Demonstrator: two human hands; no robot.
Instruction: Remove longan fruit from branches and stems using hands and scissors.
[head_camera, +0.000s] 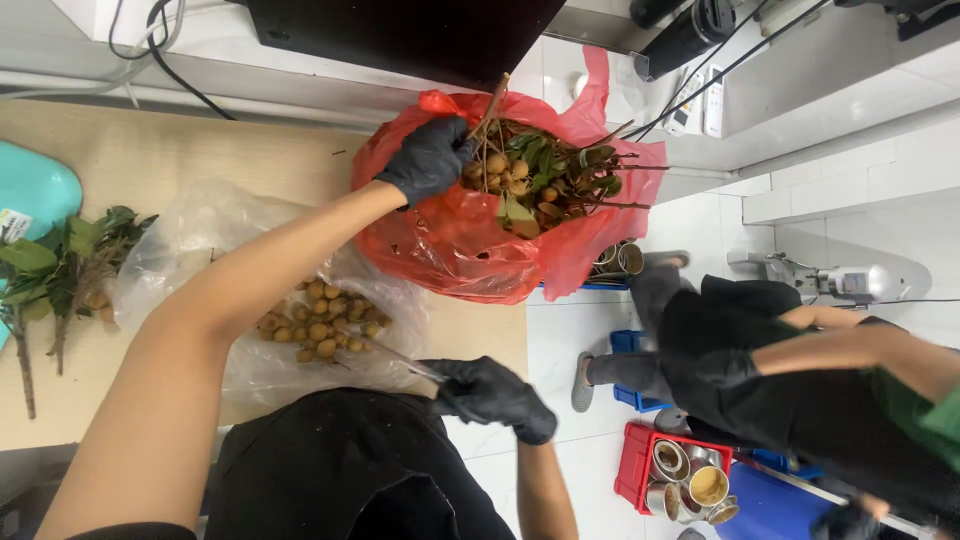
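Observation:
My left hand (430, 155), in a black glove, is shut on the woody stem of a bunch of longan fruit (530, 180) with green leaves. The bunch sits in the mouth of an open red plastic bag (450, 240) on the wooden table (150, 150). My right hand (490, 392), also black-gloved, is near the table's edge and closed on a thin metal tool (405, 362) that looks like scissors. The tool's tip points at a pile of loose longan fruits (320, 320) lying on a clear plastic bag (200, 250).
A leafy branch with a few fruits (60, 270) lies at the left beside a teal tray (35, 190). Another person in black (800, 390) is at the right over the white tiled floor. A red crate of metal cans (675, 475) and blue crates (630, 345) stand there.

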